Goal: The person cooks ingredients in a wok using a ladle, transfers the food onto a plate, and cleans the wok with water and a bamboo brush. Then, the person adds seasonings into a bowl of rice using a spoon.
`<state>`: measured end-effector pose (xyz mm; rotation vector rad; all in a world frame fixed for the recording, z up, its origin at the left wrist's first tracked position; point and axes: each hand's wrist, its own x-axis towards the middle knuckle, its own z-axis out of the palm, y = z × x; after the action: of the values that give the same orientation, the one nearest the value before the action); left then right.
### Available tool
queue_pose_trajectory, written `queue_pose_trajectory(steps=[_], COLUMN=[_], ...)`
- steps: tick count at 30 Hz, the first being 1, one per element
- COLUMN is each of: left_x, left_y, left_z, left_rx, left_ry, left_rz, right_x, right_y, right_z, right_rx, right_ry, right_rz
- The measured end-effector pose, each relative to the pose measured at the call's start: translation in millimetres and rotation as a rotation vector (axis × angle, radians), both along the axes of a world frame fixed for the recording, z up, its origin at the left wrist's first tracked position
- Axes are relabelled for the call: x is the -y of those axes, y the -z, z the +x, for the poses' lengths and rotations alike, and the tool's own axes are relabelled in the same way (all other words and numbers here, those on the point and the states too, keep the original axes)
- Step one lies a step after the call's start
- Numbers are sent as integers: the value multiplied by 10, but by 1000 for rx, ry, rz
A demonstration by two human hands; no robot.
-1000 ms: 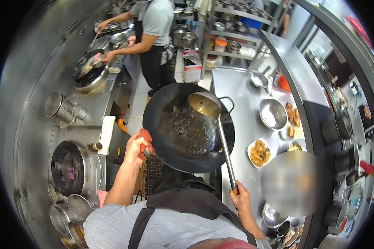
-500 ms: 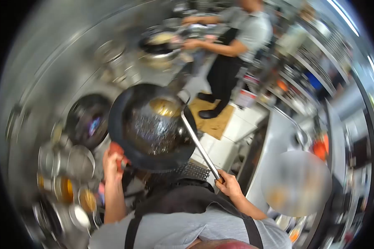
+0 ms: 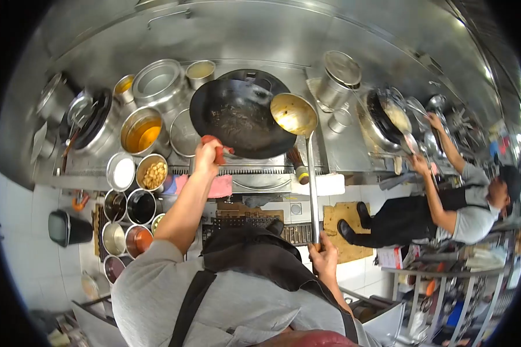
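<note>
My left hand (image 3: 206, 159) is closed around a folded red cloth (image 3: 219, 150) at the near-left rim of a large black wok (image 3: 237, 118). The wok sits tilted over the stove, its inside dark and glossy with some residue. My right hand (image 3: 325, 254) grips the lower end of a long-handled ladle (image 3: 294, 114). The ladle's wide bowl, coated with yellowish liquid, overlaps the wok's right rim in view. Whether they touch I cannot tell. A brush (image 3: 298, 168) with dark bristles stands just below the wok.
Left of the wok are a pot of orange liquid (image 3: 142, 132), a lidded pot (image 3: 159, 81) and several seasoning containers (image 3: 121, 172). A tall steel pot (image 3: 337, 78) stands to the right. Farther right, a co-worker (image 3: 451, 214) handles another wok (image 3: 382, 115). A pink cloth (image 3: 205, 186) hangs at the stove's edge.
My view has swung round to face the stove. The wok has gone from in front of me to over the stove, and the shiny liquid seen in it earlier no longer shows.
</note>
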<state>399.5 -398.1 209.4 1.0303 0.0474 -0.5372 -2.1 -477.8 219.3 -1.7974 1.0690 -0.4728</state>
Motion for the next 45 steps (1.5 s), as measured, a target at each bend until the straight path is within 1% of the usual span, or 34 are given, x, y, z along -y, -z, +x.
queue_pose_trajectory(steps=[1, 2, 3, 4, 5, 6, 8, 10, 11, 12, 14, 15, 16, 18, 20, 22, 24, 25, 26, 27, 28, 29, 30, 31, 32, 34, 36, 37, 38, 40, 41, 43, 44, 45], left_x=[88, 208, 345, 498, 641, 825, 1233, 1395, 1447, 1461, 1485, 1511, 1522, 1524, 1540, 1553, 1397, 1242, 1176, 956, 598, 250, 27, -217, -437, -748, -735, -732, -756, -761, -750, -720, -699, -664], left_y=[101, 204, 319, 441, 549, 663, 760, 997, 1168, 1269, 1305, 1368, 1414, 1323, 1264, 1292, 1086, 1044, 1496, 1655, 1265, 1022, 1507, 1612, 1768, 2032, 1961, 1915, 1901, 1899, 1943, 1961, 1961, 2035], left_z=[123, 208, 269, 323, 345, 328, 292, 424, 414, 416, 370, 382, 373, 318, 252, 169, 118, 109, 158, 167, 122, 144, 120, 57, 18, -38, -44, -22, -18, -47, -47, -40, -24, -27], left_rx=[-113, -115, -147, -179, -137, -147, -194, -191, -194, -195, -218, -165, -115, -131, -169, -161, -87, -54, 273, 358, 299, 293, 411, 476, 451, 503, 437, 393, 392, 683, 590, 535, 485, 475], left_ry=[-4, -31, -6, 23, 40, 12, -150, -154, -119, -89, -108, -137, -166, -177, -46, 15, 43, 79, -8, 13, 88, 219, 185, 142, 135, 237, 337, 409, 424, 214, 292, 297, 302, 332], left_rz=[37, 27, 9, -10, -3, -11, 40, 46, 87, 126, 111, 121, 132, 124, 149, 171, 117, 148, 369, 660, 796, 829, 956, 1100, 1093, 1259, 1262, 1279, 1264, 1352, 1344, 1334, 1340, 1369], right_x=[107, 240, 362, 528, 660, 808, 1105, 1382, 1559, 1735, 2039, 2228, 2353, 2606, 2772, 2616, 2495, 2499, 2508, 2454, 2375, 2292, 2209, 2127, 2051, 1888, 1861, 1940, 2004, 2133, 2067, 1861, 1750, 1630], right_y=[38, 84, 99, 255, 238, 219, 148, 121, 231, 332, 263, 296, 98, 8, 57, -303, -452, -435, -369, -341, -316, -285, -240, -173, -95, -116, -153, -112, -45, 48, -32, -220, -270, -292], right_z=[35, 104, 147, 146, 188, 258, 330, 433, 454, 516, 804, 1006, 1262, 1831, 2516, 3348, 4215, 4664, 5107, 5515, 5916, 6235, 6487, 6710, 6895, 7089, 7156, 7196, 7192, 7085, 7011, 6920, 6934, 6945], right_rx=[30, 61, 26, 26, 45, 69, 49, 5, 6, 46, 39, 38, -113, -32, -23, -97, -93, -148, -201, -195, -370, -550, -545, -540, -539, -596, -618, -667, -688, -492, -510, -530, -541, -413], right_ry=[-6, -10, -38, -51, -89, -134, -153, -182, -207, -208, -245, -298, -362, -500, -539, -632, -729, -780, -828, -847, -912, -969, -988, -1021, -1055, -1095, -998, -1033, -1026, -987, -983, -936, -930, -916], right_rz=[30, 56, 92, 58, 0, -58, -22, -13, -96, -20, 16, -39, -154, -160, -247, -533, -706, -796, -891, -905, -1052, -1199, -1214, -1273, -1328, -1266, -930, -952, -951, -1193, -1199, -1087, -1096, -1042])
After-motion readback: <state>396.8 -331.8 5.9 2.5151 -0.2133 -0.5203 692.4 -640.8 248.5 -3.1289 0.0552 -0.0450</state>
